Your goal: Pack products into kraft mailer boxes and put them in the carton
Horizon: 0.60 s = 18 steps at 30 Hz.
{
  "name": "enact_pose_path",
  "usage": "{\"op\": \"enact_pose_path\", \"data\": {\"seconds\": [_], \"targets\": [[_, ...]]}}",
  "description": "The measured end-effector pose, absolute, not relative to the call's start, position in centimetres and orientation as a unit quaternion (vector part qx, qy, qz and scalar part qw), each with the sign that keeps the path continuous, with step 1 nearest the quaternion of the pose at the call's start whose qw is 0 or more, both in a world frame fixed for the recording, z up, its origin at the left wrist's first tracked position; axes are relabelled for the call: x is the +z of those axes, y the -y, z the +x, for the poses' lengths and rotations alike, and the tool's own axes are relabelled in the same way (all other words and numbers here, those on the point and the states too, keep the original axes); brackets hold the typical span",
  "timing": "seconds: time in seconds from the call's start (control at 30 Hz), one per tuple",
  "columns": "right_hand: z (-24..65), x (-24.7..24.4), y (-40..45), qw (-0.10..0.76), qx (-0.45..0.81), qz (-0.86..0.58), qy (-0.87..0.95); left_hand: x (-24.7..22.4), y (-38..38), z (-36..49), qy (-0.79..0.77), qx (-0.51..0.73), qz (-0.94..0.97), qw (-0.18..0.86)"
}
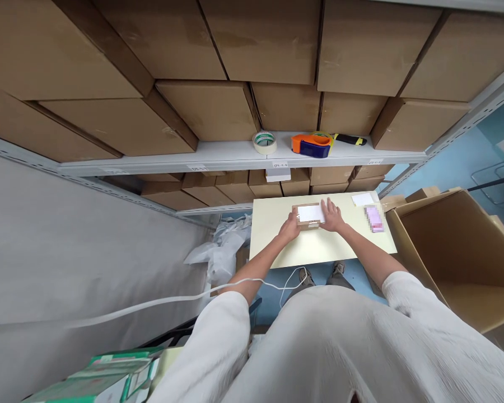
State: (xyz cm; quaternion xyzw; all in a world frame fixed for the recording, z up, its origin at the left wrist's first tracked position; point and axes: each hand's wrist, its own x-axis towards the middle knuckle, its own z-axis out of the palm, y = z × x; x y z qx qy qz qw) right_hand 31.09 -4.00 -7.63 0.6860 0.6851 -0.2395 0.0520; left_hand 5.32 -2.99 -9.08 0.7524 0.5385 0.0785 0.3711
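Note:
A small cardboard box [309, 225] with a white label [309, 213] on top lies on the pale yellow table [319, 249]. My left hand [290, 225] is wrapped against the box's left side. At the right end, my right hand [331, 215] rests over the box and the label's edge, its fingers spread and pointing away from me. Farther right on the table are a white slip [363, 199] and a pinkish-purple item [374, 218], which is blurred out.
On the shelf [235, 162] beyond the table sit a tape roll [264, 142], an orange and blue tape dispenser [311, 145] and a black and yellow knife [350, 139]. A large open carton [466, 246] stands at the right. A white cable [168, 300] crosses in front.

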Motion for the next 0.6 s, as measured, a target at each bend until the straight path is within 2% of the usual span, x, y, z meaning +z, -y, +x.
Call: {"op": "enact_pose_path", "data": {"seconds": [0.1, 0.37, 0.6], "targets": [[30.1, -6.7, 2.9, 0.091, -0.238, 0.632, -0.732, -8.4, 3.0, 5.3, -0.553, 0.028, 0.747, 0.368], [29.5, -5.2, 3.8, 0.149, -0.218, 0.624, -0.736, -7.5, 4.1, 5.8, -0.564, 0.012, 0.746, 0.354], [32.3, -2.9, 9.1, 0.126, -0.229, 0.659, -0.705, -6.2, 5.5, 7.9, -0.497, 0.014, 0.801, 0.334]]}}
